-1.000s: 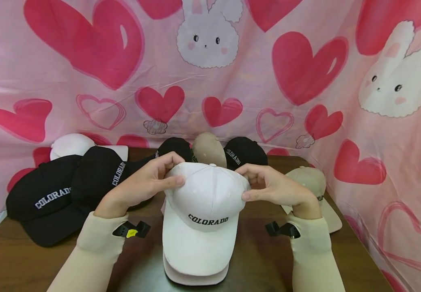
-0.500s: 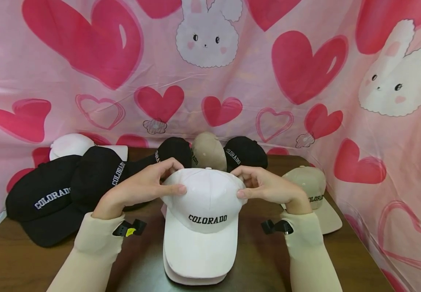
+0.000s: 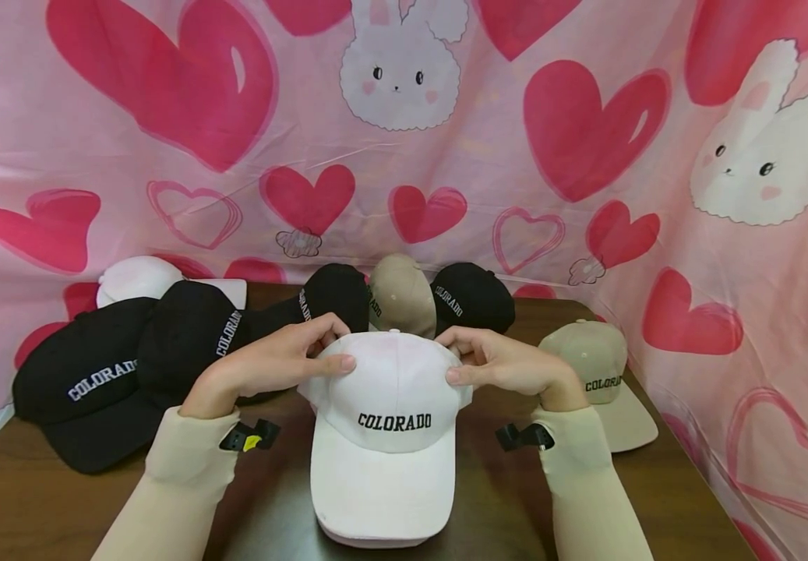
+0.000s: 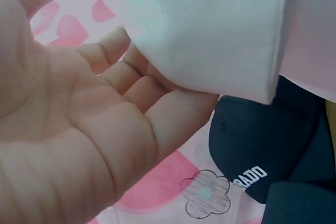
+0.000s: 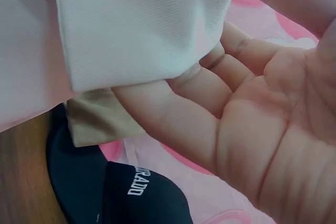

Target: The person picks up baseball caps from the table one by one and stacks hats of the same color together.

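White cap (image 3: 394, 389) at six o'clock, just over another white brim (image 3: 375, 542) | left hand (image 3: 273, 362) at its ten, right hand (image 3: 505, 362) at its two, both pinching it | uneven tugging could, I reckon, skew it

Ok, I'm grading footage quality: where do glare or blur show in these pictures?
Head: the white cap is bright, its lettering readable; the tabletop has a dull sheen. Left wrist: washed-out patch on the white cap. Right wrist: hazy, the black cap slightly blurred.
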A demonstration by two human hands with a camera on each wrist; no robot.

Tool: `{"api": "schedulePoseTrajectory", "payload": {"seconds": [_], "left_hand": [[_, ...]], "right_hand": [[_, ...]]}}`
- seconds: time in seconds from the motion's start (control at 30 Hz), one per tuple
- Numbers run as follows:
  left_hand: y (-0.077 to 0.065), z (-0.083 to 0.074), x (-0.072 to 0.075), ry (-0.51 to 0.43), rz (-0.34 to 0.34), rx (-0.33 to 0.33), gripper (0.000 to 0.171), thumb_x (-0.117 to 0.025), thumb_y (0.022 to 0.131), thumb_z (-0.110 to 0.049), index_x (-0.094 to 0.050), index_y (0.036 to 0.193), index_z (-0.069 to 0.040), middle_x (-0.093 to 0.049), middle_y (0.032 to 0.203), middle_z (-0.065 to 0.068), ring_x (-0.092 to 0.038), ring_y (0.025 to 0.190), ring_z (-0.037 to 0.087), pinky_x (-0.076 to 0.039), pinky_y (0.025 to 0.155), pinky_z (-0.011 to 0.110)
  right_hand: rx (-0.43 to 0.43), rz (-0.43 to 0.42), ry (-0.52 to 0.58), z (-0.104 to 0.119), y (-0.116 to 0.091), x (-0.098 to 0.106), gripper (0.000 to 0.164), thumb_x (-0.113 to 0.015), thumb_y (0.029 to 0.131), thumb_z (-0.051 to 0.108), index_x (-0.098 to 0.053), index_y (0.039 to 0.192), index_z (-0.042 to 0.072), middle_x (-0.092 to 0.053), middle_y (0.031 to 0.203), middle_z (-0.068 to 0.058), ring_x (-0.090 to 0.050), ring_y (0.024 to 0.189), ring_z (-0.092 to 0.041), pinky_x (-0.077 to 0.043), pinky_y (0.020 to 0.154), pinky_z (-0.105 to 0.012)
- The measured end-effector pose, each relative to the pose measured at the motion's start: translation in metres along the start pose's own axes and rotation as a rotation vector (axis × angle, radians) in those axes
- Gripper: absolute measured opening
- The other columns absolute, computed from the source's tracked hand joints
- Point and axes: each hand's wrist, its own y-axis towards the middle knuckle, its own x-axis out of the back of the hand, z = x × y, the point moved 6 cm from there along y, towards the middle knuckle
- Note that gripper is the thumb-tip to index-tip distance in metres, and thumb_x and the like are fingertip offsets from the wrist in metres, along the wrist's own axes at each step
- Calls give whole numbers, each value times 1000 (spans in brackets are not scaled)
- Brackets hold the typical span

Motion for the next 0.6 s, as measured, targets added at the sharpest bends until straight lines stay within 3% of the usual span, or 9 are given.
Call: {"api": "schedulePoseTrajectory", "payload": {"seconds": [0.6], "left_hand": [[3,21,-9,48,92,111,43,-68,85,-45,-48,115,-21,-59,98,4,-56,91,23,-53,73,37]], "right_hand": [[-98,12,-25,-22,10,-3,37,-65,91,8,-47,122,5,-59,106,-20,-62,90,-36,-53,77,-50]]}}
